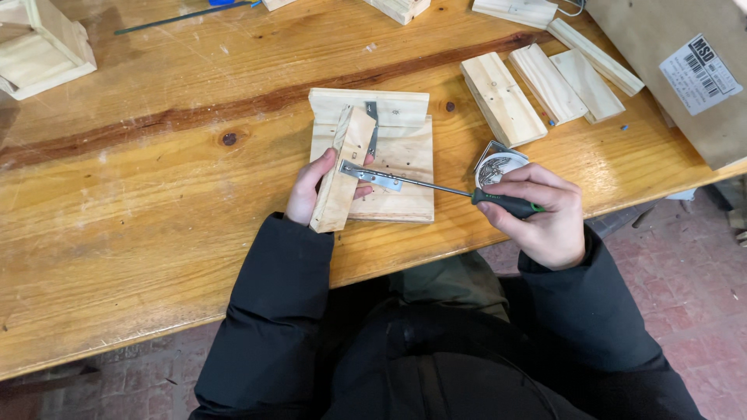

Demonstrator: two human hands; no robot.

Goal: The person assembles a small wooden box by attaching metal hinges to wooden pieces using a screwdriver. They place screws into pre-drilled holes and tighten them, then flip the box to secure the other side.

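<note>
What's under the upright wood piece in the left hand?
A flat pine board on the workbench, with a metal bracket against the upright wood piece. The left hand hides the contact edge.

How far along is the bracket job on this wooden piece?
Done: one metal bracket already sits at the boards' upper joint. In hand: the left hand steadies the upright board while the right hand drives a screwdriver at a second bracket. Left: the loose blocks lie unused.
</note>
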